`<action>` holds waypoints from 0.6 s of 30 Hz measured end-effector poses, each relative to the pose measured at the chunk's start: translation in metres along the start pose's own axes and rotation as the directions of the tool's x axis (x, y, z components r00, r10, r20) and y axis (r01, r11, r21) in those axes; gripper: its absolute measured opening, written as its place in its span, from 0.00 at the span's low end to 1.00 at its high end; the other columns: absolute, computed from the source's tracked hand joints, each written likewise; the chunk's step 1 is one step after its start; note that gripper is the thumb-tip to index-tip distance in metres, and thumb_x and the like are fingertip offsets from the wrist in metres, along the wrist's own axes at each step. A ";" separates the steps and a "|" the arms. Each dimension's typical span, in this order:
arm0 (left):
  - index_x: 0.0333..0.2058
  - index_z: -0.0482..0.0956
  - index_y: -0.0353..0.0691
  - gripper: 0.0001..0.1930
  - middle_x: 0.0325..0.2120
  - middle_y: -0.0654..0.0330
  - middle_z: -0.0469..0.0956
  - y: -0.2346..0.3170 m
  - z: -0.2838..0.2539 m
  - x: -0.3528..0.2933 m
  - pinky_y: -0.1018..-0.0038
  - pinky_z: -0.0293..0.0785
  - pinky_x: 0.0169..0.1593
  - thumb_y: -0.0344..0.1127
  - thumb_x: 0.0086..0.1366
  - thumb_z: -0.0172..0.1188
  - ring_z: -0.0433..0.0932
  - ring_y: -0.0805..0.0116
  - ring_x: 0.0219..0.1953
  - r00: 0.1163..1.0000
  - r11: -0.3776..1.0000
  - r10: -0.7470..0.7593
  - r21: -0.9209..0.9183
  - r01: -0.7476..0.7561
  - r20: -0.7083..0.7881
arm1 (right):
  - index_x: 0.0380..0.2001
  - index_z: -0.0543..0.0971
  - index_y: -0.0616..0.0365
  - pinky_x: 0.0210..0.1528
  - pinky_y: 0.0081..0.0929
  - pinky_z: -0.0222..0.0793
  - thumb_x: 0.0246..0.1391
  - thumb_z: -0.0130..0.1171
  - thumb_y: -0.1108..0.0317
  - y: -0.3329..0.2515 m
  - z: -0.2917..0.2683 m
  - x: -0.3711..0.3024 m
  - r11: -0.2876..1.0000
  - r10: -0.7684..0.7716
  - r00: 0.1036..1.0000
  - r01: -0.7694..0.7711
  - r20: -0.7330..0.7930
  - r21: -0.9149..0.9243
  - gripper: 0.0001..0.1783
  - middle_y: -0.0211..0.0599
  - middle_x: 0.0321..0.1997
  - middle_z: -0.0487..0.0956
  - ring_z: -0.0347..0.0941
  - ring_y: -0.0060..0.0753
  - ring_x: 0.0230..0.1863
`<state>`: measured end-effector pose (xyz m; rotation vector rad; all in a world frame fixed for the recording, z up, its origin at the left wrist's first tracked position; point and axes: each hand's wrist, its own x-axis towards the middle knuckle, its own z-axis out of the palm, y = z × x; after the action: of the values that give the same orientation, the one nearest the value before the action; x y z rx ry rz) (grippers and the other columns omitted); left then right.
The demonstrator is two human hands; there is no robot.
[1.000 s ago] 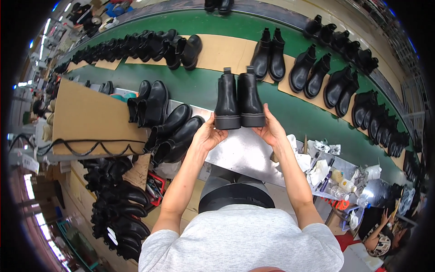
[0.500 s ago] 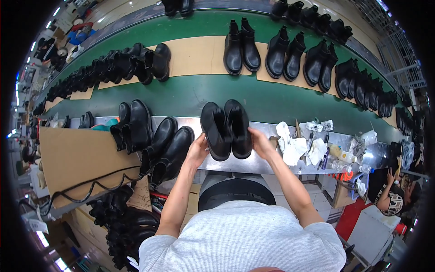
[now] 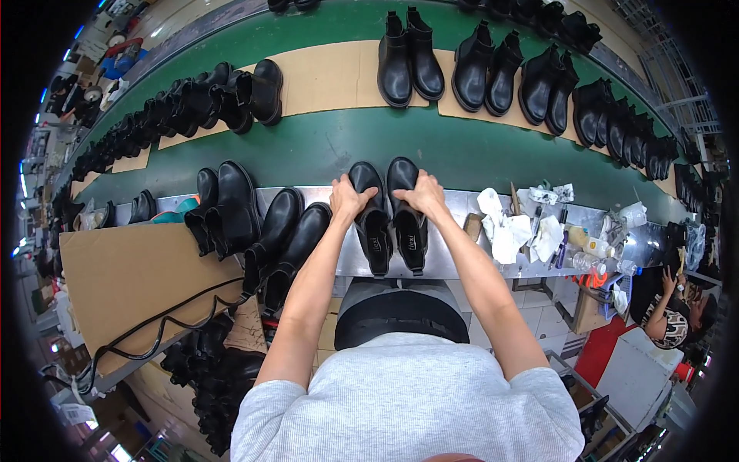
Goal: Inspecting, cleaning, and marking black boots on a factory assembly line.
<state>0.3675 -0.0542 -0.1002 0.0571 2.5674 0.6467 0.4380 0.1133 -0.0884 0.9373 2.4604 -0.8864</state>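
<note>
- Left hand (image 3: 350, 199) closed over the toe end of the left boot (image 3: 372, 219); right hand (image 3: 419, 196) closed over the toe end of the right boot (image 3: 408, 215).
- 2 black boots lie side by side, touching, on the metal bench (image 3: 454, 258).
- Long axes run from the hands back toward the body, openings nearest the person.
- Each boot sits directly under its own hand; neither hand is nearer.
- Green conveyor belt (image 3: 323, 146) just beyond the fingertips.

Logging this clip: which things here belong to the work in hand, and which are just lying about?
In hand:
- left hand on the left boot
- right hand on the right boot
- both boots lie on the metal shelf

Lying about:
- white rags
- small bottles
- cardboard sheet
- boots on the green belt
</note>
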 end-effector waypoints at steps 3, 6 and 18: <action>0.41 0.75 0.33 0.35 0.35 0.48 0.78 -0.028 -0.001 0.011 0.64 0.72 0.45 0.53 0.38 0.73 0.77 0.53 0.40 0.998 0.978 0.043 -0.202 -0.052 -0.050 | 0.45 0.74 0.64 0.48 0.37 0.69 0.33 0.71 0.51 0.027 0.003 0.009 0.985 -0.109 0.993 0.114 -0.045 0.130 0.37 0.51 0.43 0.77 0.74 0.49 0.47; 0.35 0.78 0.33 0.29 0.25 0.59 0.79 -0.064 -0.003 0.020 0.74 0.73 0.34 0.53 0.42 0.72 0.77 0.69 0.27 0.987 0.791 0.081 -0.612 0.019 0.136 | 0.40 0.77 0.64 0.35 0.21 0.71 0.39 0.69 0.59 0.043 -0.004 0.012 0.805 -0.171 0.979 0.073 0.114 0.589 0.26 0.36 0.29 0.80 0.76 0.24 0.32; 0.45 0.70 0.33 0.19 0.34 0.59 0.77 0.043 -0.085 -0.149 0.75 0.76 0.35 0.43 0.62 0.56 0.77 0.71 0.31 0.816 -0.111 0.521 -0.928 0.357 0.251 | 0.58 0.60 0.64 0.33 0.23 0.77 0.54 0.55 0.57 0.001 -0.058 -0.126 -0.141 -0.681 0.732 -0.105 -0.019 0.984 0.33 0.49 0.51 0.69 0.69 0.37 0.49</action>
<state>0.4555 -0.0765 0.0513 -0.0850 0.7818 2.1272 0.5224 0.0940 0.0201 0.0914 0.9978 -2.9060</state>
